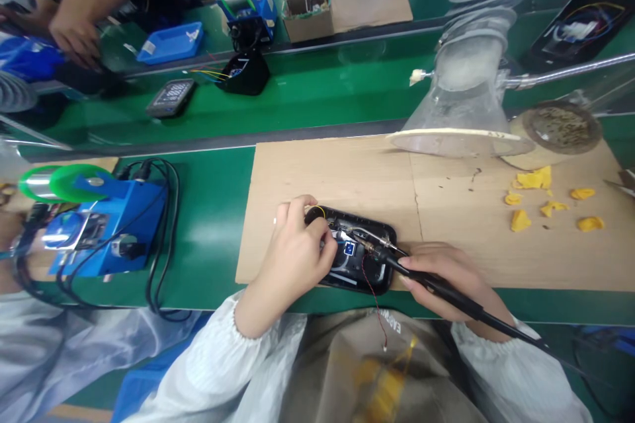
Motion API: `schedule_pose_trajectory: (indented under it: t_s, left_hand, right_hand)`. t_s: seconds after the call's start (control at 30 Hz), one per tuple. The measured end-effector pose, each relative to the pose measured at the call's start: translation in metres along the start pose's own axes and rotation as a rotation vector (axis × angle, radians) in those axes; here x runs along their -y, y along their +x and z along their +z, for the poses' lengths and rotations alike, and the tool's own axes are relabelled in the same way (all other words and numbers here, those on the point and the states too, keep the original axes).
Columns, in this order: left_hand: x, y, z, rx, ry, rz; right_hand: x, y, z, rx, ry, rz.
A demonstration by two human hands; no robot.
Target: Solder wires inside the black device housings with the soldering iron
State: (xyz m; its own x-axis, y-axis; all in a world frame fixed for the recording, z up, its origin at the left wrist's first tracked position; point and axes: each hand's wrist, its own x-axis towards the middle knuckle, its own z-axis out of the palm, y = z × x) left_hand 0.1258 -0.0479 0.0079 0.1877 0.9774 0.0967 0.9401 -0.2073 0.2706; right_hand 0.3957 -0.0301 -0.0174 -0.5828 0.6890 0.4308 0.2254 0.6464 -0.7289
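Observation:
A black plastic housing (354,283) lies open on the brown board, with a small blue-and-white part (349,248) and thin wires inside. My right hand (446,274) grips a soldering iron (436,287) by its black handle, its metal tip reaching over the housing's inside. At the housing's left end, my left hand (302,244) is closed in a pinch; what its fingertips hold is hidden. A yellow wire (318,209) loops beside those fingers. A thin dark red wire (374,301) hangs over the housing's near edge toward my apron.
A blue solder-feeding unit (119,218) with black cables stands left. A clear fume hood (456,106) hangs over the board (297,165). Yellow sponge scraps (553,206) and a round tin (560,129) lie right. Across the bench is a co-worker's hand (74,30).

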Motion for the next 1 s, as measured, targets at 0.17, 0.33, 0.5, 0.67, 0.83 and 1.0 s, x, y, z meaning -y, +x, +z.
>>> schedule_pose_trajectory:
  t_s: [0.17, 0.33, 0.5, 0.67, 0.83, 1.0]
  left_hand:
    - [-0.0003, -0.0002, -0.0002, -0.009, -0.011, 0.000]
    - [-0.0004, -0.0006, -0.0009, -0.005, -0.010, -0.001]
    - [-0.0005, 0.0001, -0.0010, -0.006, -0.012, 0.004]
    - [-0.0008, -0.0003, -0.0017, -0.001, -0.015, 0.001]
    - [-0.0009, -0.0007, -0.0019, 0.001, -0.026, -0.002]
    - [-0.0008, 0.0008, -0.0011, 0.001, -0.022, 0.001]
  right_hand:
    - [-0.0016, -0.0001, 0.0004, -0.001, -0.010, -0.010]
    - [-0.0024, 0.0015, 0.0014, 0.005, 0.012, -0.030]
    - [-0.0034, 0.0013, 0.0032, -0.007, 0.018, -0.034]
    - [-0.0036, 0.0011, 0.0023, -0.003, 0.019, -0.042]
    - [-0.0040, 0.0002, 0.0026, 0.002, 0.012, -0.047]
    - [-0.0039, -0.0002, 0.0042, -0.016, -0.002, -0.035]
